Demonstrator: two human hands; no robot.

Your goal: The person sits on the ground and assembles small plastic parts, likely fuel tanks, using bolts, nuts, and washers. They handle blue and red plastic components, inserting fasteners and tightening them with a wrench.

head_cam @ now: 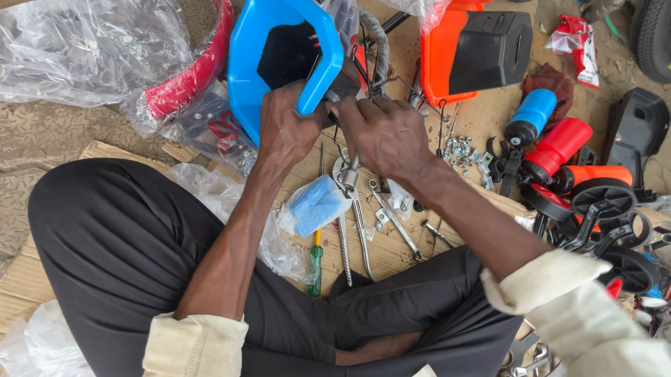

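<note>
I sit cross-legged on cardboard. My left hand grips the lower edge of a blue plastic bicycle part with a black inset, holding it tilted up. Right beside it, my right hand is closed on a small metal fitting at the part's lower right corner, where thin wire pieces stick out. What sits under the fingers is hidden. A metal wrench lies just below my right hand.
An orange and black plastic part lies behind. Blue, red and orange bottles, small black wheels, loose nuts, a green-handled screwdriver, a blue wrapped piece and clear plastic bags surround me.
</note>
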